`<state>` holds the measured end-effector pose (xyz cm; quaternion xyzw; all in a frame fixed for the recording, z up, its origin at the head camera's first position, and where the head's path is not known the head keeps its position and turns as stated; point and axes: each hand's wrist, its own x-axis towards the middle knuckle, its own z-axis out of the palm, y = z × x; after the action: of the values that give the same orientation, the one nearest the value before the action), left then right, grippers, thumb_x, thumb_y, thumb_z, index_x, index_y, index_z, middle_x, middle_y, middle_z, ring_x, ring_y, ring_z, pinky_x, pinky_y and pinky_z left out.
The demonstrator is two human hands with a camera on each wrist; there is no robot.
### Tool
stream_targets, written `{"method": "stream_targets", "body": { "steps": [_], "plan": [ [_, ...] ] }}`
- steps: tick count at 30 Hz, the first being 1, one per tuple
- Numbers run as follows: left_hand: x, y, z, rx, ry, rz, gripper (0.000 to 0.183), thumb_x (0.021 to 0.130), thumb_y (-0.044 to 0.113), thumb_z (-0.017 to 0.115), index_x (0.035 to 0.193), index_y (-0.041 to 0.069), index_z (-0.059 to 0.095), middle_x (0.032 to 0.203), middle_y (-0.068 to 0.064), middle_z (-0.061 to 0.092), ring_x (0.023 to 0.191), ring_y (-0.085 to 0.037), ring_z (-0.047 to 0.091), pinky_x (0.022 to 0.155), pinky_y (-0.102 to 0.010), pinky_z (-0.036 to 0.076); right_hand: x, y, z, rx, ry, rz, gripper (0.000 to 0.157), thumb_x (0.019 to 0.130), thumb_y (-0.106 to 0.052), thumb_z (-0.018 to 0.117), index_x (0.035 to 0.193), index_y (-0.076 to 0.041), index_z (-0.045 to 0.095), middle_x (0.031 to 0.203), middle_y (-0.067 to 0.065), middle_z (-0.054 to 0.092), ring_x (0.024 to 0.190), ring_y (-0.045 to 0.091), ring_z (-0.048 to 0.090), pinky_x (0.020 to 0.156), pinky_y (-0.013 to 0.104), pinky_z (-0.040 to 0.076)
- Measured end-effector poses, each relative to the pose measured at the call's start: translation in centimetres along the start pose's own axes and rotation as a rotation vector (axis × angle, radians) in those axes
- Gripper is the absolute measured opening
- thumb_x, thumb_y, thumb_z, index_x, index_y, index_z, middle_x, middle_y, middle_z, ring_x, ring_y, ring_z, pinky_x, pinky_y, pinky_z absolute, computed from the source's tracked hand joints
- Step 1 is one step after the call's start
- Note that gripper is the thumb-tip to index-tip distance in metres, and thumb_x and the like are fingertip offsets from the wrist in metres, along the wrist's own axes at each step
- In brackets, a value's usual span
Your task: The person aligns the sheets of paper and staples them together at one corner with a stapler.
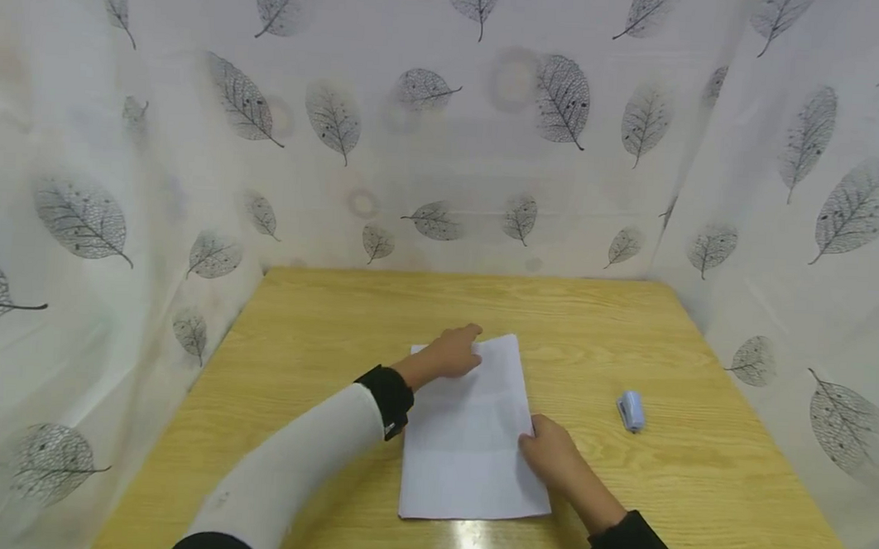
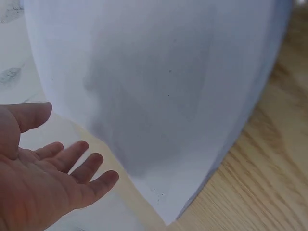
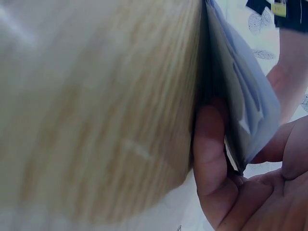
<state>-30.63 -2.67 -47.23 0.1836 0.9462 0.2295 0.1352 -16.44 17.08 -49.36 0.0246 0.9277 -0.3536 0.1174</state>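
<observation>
A stack of white paper sheets [image 1: 471, 442] is lying near the middle of a light wooden surface [image 1: 697, 487], its long side running away from the person. The left hand [image 1: 453, 351] is resting at the far left corner of the stack, fingers straight and loosely spread, gripping nothing; the left wrist view is showing its open palm [image 2: 43, 187] just beside the paper [image 2: 168, 96]. The right hand [image 1: 549, 454] is holding the stack's right edge, with the thumb [image 3: 211, 144] under the sheets [image 3: 240, 96] and the other fingers on top, pinching them. A small pale blue stapler [image 1: 631, 411] is sitting on the surface to the right, apart from the paper. Leaf-printed white curtains [image 1: 447, 126] are enclosing 3 sides.
</observation>
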Motion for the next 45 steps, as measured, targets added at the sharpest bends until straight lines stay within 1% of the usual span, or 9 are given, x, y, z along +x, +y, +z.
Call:
{"method": "stream_targets", "body": {
  "steps": [7,17,23,27,30,34,37,41,45],
  "plan": [
    [2.5,-0.1,1.4,0.126,-0.032,-0.039,0.064,0.098,0.026,0.066,0.155,0.011,0.041,0.153,-0.009,0.052,0.143,-0.03,0.046,0.118,-0.048,0.037,-0.2,0.1,0.1,0.019,-0.004,0.017,0.039,0.096,-0.01,0.055,0.124,0.017,0.058,0.116,0.031,0.067,0.102,0.036,0.068,0.086,0.049,0.058],
    [2.6,1.0,1.9,0.277,-0.02,-0.085,0.065,0.094,0.027,0.072,0.153,0.014,0.046,0.154,-0.009,0.049,0.141,-0.033,0.044,0.113,-0.056,0.039,-0.3,0.1,-0.6,0.001,-0.007,0.007,0.035,0.097,-0.015,0.057,0.114,0.015,0.061,0.101,0.022,0.069,0.083,0.024,0.065,0.071,0.041,0.058],
    [2.7,1.1,2.1,0.332,-0.045,-0.087,0.055,0.097,0.029,0.069,0.147,0.012,0.054,0.151,-0.01,0.05,0.138,-0.032,0.044,0.111,-0.054,0.041,-0.1,-0.1,-1.6,-0.114,-0.038,0.002,0.034,0.098,-0.018,0.058,0.115,0.011,0.062,0.094,0.017,0.068,0.074,0.022,0.062,0.061,0.036,0.054],
    [2.6,1.1,2.2,0.347,-0.05,-0.087,0.049,0.098,0.029,0.067,0.144,0.013,0.058,0.15,-0.009,0.05,0.137,-0.03,0.044,0.111,-0.053,0.041,0.2,0.2,-2.8,-0.23,-0.026,-0.017,0.039,0.1,-0.024,0.06,0.122,0.007,0.062,0.099,0.015,0.07,0.079,0.021,0.061,0.067,0.039,0.053],
    [2.6,1.0,2.2,0.353,-0.049,-0.089,0.049,0.098,0.029,0.066,0.145,0.014,0.058,0.149,-0.009,0.05,0.137,-0.03,0.044,0.111,-0.053,0.041,0.5,0.6,-4.2,-0.291,0.033,-0.07,0.044,0.1,-0.026,0.062,0.128,0.007,0.06,0.109,0.019,0.069,0.09,0.028,0.066,0.074,0.046,0.055],
    [2.9,0.8,2.4,0.345,-0.054,-0.09,0.052,0.098,0.03,0.067,0.146,0.014,0.056,0.151,-0.009,0.049,0.138,-0.03,0.043,0.113,-0.054,0.039,1.4,2.1,-6.8,-0.368,0.234,-0.149,0.048,0.099,-0.025,0.062,0.131,0.01,0.058,0.121,0.032,0.059,0.108,0.048,0.061,0.085,0.058,0.053],
    [3.3,0.5,2.6,0.34,-0.052,-0.082,0.054,0.097,0.03,0.068,0.147,0.015,0.055,0.15,-0.009,0.049,0.138,-0.031,0.043,0.113,-0.054,0.039,2.1,4.1,-8.9,-0.432,0.339,-0.105,0.052,0.099,-0.027,0.062,0.128,0.016,0.054,0.12,0.041,0.051,0.109,0.058,0.053,0.083,0.065,0.048],
    [3.3,0.4,2.5,0.345,-0.042,-0.06,0.054,0.096,0.031,0.07,0.145,0.014,0.055,0.147,-0.011,0.05,0.134,-0.031,0.044,0.111,-0.054,0.04,2.8,6.7,-11.2,-0.459,0.254,0.042,0.059,0.099,-0.033,0.062,0.117,0.022,0.048,0.105,0.043,0.048,0.096,0.061,0.052,0.074,0.064,0.047],
    [3.1,0.5,2.0,0.362,-0.041,-0.043,0.054,0.095,0.033,0.072,0.143,0.012,0.056,0.145,-0.013,0.051,0.132,-0.031,0.046,0.109,-0.054,0.041,3.4,8.5,-12.6,-0.406,0.12,0.093,0.059,0.097,-0.031,0.061,0.118,0.022,0.047,0.101,0.038,0.055,0.084,0.047,0.059,0.064,0.052,0.051]
  ]
}}
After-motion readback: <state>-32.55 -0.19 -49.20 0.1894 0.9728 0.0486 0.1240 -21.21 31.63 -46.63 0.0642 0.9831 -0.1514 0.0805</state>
